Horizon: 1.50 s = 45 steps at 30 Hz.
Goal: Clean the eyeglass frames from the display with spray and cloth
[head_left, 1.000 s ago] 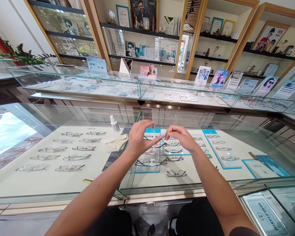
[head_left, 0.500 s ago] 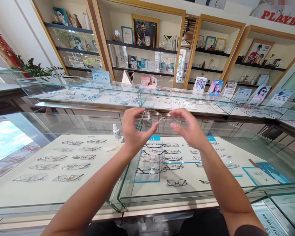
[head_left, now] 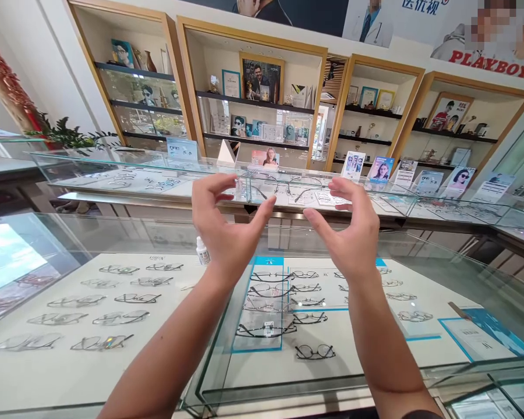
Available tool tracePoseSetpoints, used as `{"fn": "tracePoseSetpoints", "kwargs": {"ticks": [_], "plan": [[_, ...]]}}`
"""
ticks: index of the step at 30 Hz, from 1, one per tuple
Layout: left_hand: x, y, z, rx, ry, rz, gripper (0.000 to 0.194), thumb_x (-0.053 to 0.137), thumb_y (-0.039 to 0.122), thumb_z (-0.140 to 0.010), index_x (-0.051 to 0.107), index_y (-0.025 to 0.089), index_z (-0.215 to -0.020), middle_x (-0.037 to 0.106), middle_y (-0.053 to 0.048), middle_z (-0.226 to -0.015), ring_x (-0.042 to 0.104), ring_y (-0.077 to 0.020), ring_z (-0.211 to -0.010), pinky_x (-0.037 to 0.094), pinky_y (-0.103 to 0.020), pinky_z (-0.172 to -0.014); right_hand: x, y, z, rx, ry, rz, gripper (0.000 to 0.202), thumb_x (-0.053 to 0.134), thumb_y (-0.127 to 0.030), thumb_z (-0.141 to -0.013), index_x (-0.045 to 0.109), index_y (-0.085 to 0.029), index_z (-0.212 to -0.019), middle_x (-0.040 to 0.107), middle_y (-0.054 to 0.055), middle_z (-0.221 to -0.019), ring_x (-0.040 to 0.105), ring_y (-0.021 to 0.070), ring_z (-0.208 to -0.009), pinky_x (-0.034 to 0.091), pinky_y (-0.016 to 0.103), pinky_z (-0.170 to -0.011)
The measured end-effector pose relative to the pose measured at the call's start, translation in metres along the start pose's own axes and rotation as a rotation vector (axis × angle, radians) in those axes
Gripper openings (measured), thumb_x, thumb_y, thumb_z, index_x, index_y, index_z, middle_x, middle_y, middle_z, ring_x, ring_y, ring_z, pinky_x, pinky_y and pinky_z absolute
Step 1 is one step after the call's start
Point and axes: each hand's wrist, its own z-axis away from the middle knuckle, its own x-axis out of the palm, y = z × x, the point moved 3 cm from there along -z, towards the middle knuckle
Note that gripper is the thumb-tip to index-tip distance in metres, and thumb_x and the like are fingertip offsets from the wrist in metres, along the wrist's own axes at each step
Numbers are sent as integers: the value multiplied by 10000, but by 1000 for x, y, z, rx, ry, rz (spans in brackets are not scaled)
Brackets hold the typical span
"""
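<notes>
A pair of thin wire-rimmed eyeglasses (head_left: 283, 188) is up in the air between my hands, their outline faint against the far counter. My left hand (head_left: 220, 230) has them at the left side, thumb and fingers curved round a gap. At the other side my right hand (head_left: 351, 233) is curved the same way; its exact contact points are hard to make out. Below, a glass display case (head_left: 227, 369) holds several eyeglasses in rows, including a dark round pair (head_left: 315, 351) near the front.
A small white spray bottle (head_left: 202, 251) stands behind my left wrist. On the left, another case shows rows of eyeglasses (head_left: 120, 317). Farther back runs a glass counter (head_left: 157, 195) with a row of cards (head_left: 353, 166) along it. Wooden shelves (head_left: 181, 70) line the wall.
My hands have moved farther apart and look larger, with the eyeglasses higher in view between them. The view has tilted upward, showing more of the wall posters.
</notes>
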Motion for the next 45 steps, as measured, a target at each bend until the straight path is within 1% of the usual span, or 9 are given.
{"fn": "tracePoseSetpoints", "kwargs": {"ticks": [7, 13, 18, 22, 25, 27, 33, 38, 45], "plan": [[3, -11, 3, -49, -47, -14, 545, 931, 477, -800, 627, 267, -1200, 668, -61, -1165, 682, -248, -1047, 588, -424, -867, 13, 6, 2, 7, 38, 10, 356, 789, -444, -955, 682, -283, -1254, 767, 72, -1221, 720, 278, -1123, 589, 475, -924], [10, -16, 5, -92, -52, -19, 532, 940, 466, -784, 638, 260, -1170, 682, -54, -1133, 693, -236, -1013, 583, -411, -843, 25, 15, 2, 29, 56, 54, 330, 782, -431, -957, 665, -280, -1226, 748, 70, -1203, 701, 271, -1064, 570, 481, -938], [13, -20, 9, -133, -104, -51, 524, 916, 500, -810, 631, 264, -1181, 694, -57, -1147, 706, -230, -1006, 592, -412, -847, 27, 17, 1, 50, 69, 59, 336, 783, -432, -953, 643, -285, -1221, 730, 71, -1235, 715, 255, -1034, 597, 446, -865], [16, -19, 12, -182, -127, -38, 518, 898, 514, -833, 610, 255, -1177, 711, -54, -1153, 695, -182, -889, 577, -353, -742, 29, 18, 3, 155, 48, -65, 354, 764, -427, -960, 616, -291, -1251, 715, 77, -1290, 738, 225, -974, 619, 392, -756], [20, -18, 14, -228, -149, 62, 537, 876, 518, -858, 556, 253, -1198, 707, -49, -1194, 666, -118, -766, 537, -283, -634, 32, 19, 5, 198, 19, -148, 354, 750, -416, -966, 596, -291, -1258, 700, 81, -1290, 750, 221, -995, 643, 383, -770], [22, -17, 15, -254, -161, 130, 540, 860, 526, -876, 530, 257, -1207, 695, -53, -1211, 667, -104, -753, 532, -261, -609, 34, 20, 5, 183, 14, -154, 352, 738, -417, -975, 583, -294, -1266, 693, 81, -1279, 751, 223, -1022, 659, 388, -803], [23, -18, 15, -256, -149, 142, 535, 869, 506, -869, 533, 257, -1202, 682, -44, -1155, 728, -139, -872, 565, -272, -668, 34, 20, 6, 164, 27, -135, 356, 751, -424, -973, 580, -295, -1256, 700, 77, -1251, 757, 222, -1031, 677, 406, -861], [22, -19, 14, -251, -142, 113, 531, 889, 455, -845, 553, 241, -1198, 701, -39, -1136, 738, -142, -840, 563, -302, -714, 32, 20, 5, 165, 26, -143, 359, 763, -431, -963, 589, -299, -1248, 695, 80, -1267, 753, 232, -1049, 675, 427, -879], [20, -22, 13, -209, -131, 61, 549, 895, 461, -836, 570, 248, -1224, 689, -35, -1129, 726, -161, -849, 588, -350, -785, 31, 24, 3, 222, 4, -203, 371, 796, -433, -932, 598, -294, -1214, 698, 74, -1265, 753, 238, -1066, 666, 435, -896]]}}
